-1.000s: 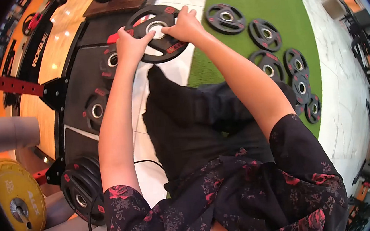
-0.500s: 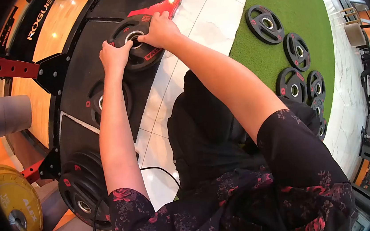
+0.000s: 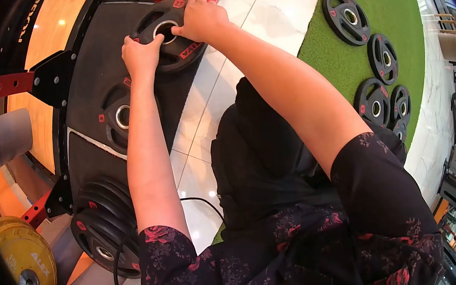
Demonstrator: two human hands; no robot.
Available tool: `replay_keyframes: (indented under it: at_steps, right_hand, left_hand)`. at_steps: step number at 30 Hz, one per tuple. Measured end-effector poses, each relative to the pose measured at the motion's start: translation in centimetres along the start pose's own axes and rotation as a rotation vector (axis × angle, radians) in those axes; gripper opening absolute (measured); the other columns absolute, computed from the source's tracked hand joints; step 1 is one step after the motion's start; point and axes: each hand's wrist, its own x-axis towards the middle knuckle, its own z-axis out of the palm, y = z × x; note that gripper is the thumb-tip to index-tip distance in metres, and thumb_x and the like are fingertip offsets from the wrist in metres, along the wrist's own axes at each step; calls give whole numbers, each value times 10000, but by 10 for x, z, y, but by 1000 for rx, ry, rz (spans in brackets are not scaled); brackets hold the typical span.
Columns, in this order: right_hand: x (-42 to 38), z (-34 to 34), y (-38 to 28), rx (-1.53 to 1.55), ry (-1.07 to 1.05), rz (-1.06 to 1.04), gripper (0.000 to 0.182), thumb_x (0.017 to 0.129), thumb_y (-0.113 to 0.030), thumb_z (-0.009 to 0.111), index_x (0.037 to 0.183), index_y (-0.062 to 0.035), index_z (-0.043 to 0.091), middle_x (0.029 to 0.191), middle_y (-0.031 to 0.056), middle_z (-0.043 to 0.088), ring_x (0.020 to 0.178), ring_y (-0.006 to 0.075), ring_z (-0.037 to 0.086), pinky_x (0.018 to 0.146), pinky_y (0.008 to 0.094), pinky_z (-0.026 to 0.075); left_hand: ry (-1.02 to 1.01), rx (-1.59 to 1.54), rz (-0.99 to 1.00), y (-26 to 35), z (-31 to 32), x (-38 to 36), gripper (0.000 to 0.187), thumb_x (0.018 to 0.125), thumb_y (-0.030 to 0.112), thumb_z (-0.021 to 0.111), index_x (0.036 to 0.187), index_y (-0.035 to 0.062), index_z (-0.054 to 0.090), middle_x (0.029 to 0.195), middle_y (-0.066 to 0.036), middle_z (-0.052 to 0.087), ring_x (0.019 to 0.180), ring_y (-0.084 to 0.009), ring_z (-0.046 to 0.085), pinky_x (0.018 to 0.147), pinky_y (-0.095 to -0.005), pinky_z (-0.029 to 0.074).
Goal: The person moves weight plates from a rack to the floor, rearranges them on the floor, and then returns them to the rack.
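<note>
Both of my hands are on a black weight plate (image 3: 177, 60) with red lettering and a metal-ringed centre hole. My left hand (image 3: 142, 54) is wrapped round its left side, thumb reaching to the centre ring. On the opposite side my right hand (image 3: 205, 21) grips the plate in the same way, its thumb also at the ring. The fingertips are partly hidden behind the plate. A second black plate (image 3: 111, 119) lies on the black rubber mat (image 3: 90, 84), partly covered by my left forearm.
Several black plates (image 3: 347, 18) lie on the green turf (image 3: 329, 50) to the right, beyond a strip of white tile (image 3: 233, 81). At lower left are stacked black plates (image 3: 91, 232), a yellow plate (image 3: 25, 255) on a bar and a rack upright (image 3: 62, 103). A black cable (image 3: 120, 268) hangs nearby.
The view has shifted slightly, so the turf plates appear farther right and higher. Both hands keep their hold on the weight plate, which sits a little higher in view.
</note>
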Motion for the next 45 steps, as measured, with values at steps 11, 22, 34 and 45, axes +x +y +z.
replay_keyframes:
  at_steps: [11, 22, 34, 45]
  right_hand:
    - [-95, -78, 134, 157, 71, 222, 1063, 831, -753, 625, 1503, 37, 388, 1483, 275, 466, 1278, 420, 588, 1021, 486, 514]
    - [-330, -120, 398, 74, 302, 610, 1001, 828, -691, 703, 1498, -16, 390, 1471, 278, 434, 1250, 420, 601, 998, 495, 532]
    - [-452, -73, 528, 102, 202, 857, 856, 823, -484, 799, 1462, -49, 431, 1411, 226, 470, 1306, 421, 529, 1008, 515, 526]
    - [-457, -18, 556, 319, 229, 1073, 1046, 833, -567, 766, 1547, 7, 261, 1488, 300, 352, 1346, 519, 430, 1052, 542, 477]
  left_hand:
    - [135, -398, 437, 146, 34, -58, 743, 846, 339, 746, 1421, -41, 470, 1305, -271, 593, 1233, -413, 558, 1068, -465, 440]
    - [-433, -463, 710, 352, 202, -320, 784, 839, 321, 787, 1446, -20, 425, 1280, -259, 573, 1171, -381, 581, 1021, -454, 480]
    - [-671, -21, 715, 389, 300, -439, 842, 841, 348, 790, 1502, 23, 382, 1387, -256, 502, 1345, -408, 444, 1134, -489, 399]
    - [-641, 137, 582, 365, 349, -414, 781, 872, 323, 768, 1476, 15, 381, 1384, -264, 450, 1308, -427, 441, 1113, -496, 408]
